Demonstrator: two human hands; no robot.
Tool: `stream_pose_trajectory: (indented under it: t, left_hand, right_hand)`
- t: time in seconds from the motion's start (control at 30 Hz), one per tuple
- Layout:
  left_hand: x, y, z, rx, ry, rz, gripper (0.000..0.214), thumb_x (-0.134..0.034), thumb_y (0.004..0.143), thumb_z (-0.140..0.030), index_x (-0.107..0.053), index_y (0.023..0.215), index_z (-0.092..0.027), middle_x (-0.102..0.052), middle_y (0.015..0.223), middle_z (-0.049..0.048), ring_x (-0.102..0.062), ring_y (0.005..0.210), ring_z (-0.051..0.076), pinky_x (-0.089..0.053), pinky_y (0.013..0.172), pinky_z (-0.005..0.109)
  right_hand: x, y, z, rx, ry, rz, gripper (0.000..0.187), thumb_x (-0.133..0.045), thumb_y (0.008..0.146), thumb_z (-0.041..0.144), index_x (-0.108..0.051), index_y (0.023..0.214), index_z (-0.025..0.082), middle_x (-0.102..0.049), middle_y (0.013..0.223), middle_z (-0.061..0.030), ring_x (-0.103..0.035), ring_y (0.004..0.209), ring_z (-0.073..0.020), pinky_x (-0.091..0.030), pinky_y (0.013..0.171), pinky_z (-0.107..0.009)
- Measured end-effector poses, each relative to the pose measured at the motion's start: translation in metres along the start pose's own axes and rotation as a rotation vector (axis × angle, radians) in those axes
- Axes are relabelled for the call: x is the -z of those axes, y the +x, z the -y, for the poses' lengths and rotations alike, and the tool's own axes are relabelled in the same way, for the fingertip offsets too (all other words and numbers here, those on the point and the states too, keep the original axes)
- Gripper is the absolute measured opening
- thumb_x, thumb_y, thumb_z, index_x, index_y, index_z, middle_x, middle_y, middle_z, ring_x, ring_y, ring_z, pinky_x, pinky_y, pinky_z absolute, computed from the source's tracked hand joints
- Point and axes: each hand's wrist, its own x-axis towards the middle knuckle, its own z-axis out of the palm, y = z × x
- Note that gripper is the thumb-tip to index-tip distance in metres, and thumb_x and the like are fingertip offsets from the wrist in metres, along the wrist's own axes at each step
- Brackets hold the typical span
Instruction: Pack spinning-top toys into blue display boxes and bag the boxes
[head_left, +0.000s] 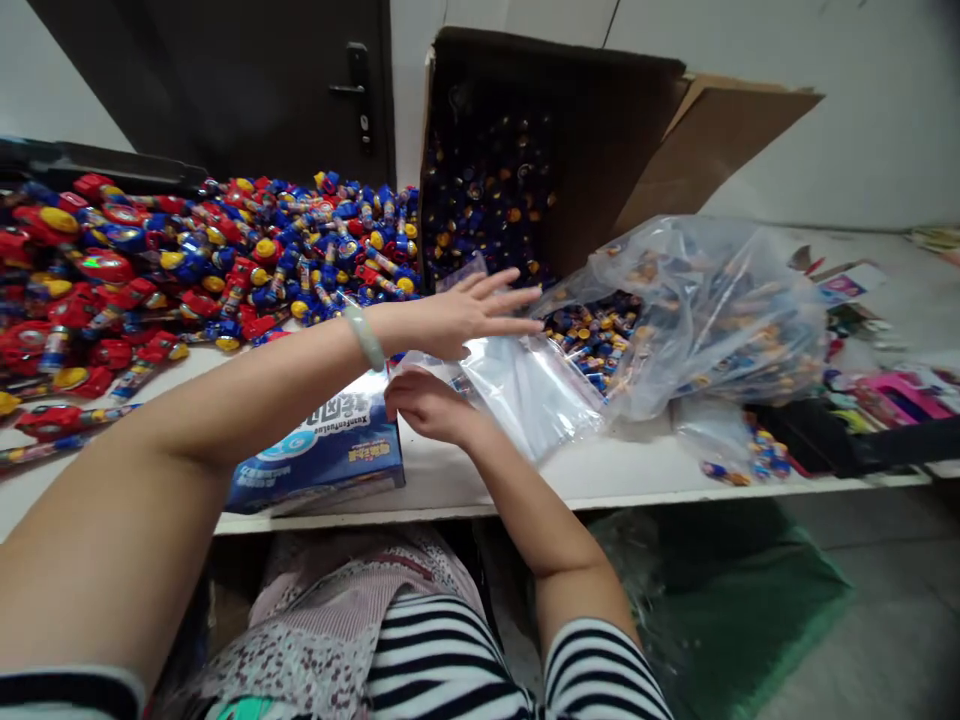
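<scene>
My left hand [480, 312], with a pale green bangle on its wrist, stretches over the table with its fingers spread and nothing gripped. Just below it, my right hand [426, 402] is closed, its fingers pinching the edge of a small clear plastic bag [433, 366], partly hidden by both hands. A stack of flat clear zip bags [534, 395] lies to the right of my hands. On the left, near the table's front edge, stands a blue printed box [330, 455], partly covered by my left forearm.
Red and blue toys [225, 260] are heaped at the left. A cardboard box [592, 140] lies open at the back with small blue and yellow pieces [487, 200]. A large translucent bag [720, 300] of similar pieces spreads at right, near a pink item [900, 397].
</scene>
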Motion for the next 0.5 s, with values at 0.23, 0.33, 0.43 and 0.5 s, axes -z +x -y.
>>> stream_pose_trajectory:
  t: [0.23, 0.33, 0.43, 0.5]
  left_hand:
    - [0.071, 0.003, 0.037, 0.405, 0.141, -0.003, 0.012, -0.079, 0.061, -0.013, -0.068, 0.061, -0.017, -0.068, 0.075, 0.0083, -0.053, 0.121, 0.034, -0.028, 0.113, 0.05]
    - [0.111, -0.03, 0.029, 0.487, 0.186, -0.017, 0.012, -0.082, 0.061, -0.014, -0.075, 0.072, -0.014, -0.07, 0.076, 0.006, -0.061, 0.097, 0.025, -0.037, 0.105, 0.037]
    - [0.128, -0.061, 0.017, 0.466, 0.371, -0.192, 0.01, -0.076, 0.068, -0.021, -0.076, 0.075, -0.014, -0.066, 0.071, 0.0028, -0.06, 0.077, 0.018, -0.044, 0.092, 0.03]
    - [0.139, -0.077, 0.004, 0.438, 0.515, -0.288, 0.012, -0.072, 0.071, -0.023, -0.076, 0.077, -0.013, -0.064, 0.069, 0.0018, -0.058, 0.072, 0.016, -0.047, 0.085, 0.029]
  right_hand:
    - [0.025, -0.042, 0.008, -0.136, -0.091, -0.366, 0.042, -0.038, 0.094, 0.006, -0.064, 0.121, 0.023, -0.072, 0.11, -0.0061, -0.065, 0.102, -0.0185, -0.053, 0.088, -0.033]
    - [0.046, -0.064, -0.006, -0.259, -0.095, -0.664, 0.042, -0.04, 0.095, 0.008, -0.063, 0.124, 0.027, -0.073, 0.108, -0.0042, -0.068, 0.099, -0.0178, -0.054, 0.088, -0.034]
    - [0.069, -0.06, -0.023, -0.315, -0.161, -0.791, 0.03, -0.048, 0.096, 0.016, -0.068, 0.115, 0.027, -0.076, 0.095, -0.0029, -0.068, 0.086, -0.0182, -0.054, 0.079, -0.033]
    - [0.086, -0.041, -0.025, -0.274, -0.216, -0.755, 0.026, -0.052, 0.096, 0.02, -0.071, 0.113, 0.026, -0.077, 0.091, -0.0023, -0.067, 0.081, -0.0181, -0.053, 0.074, -0.032]
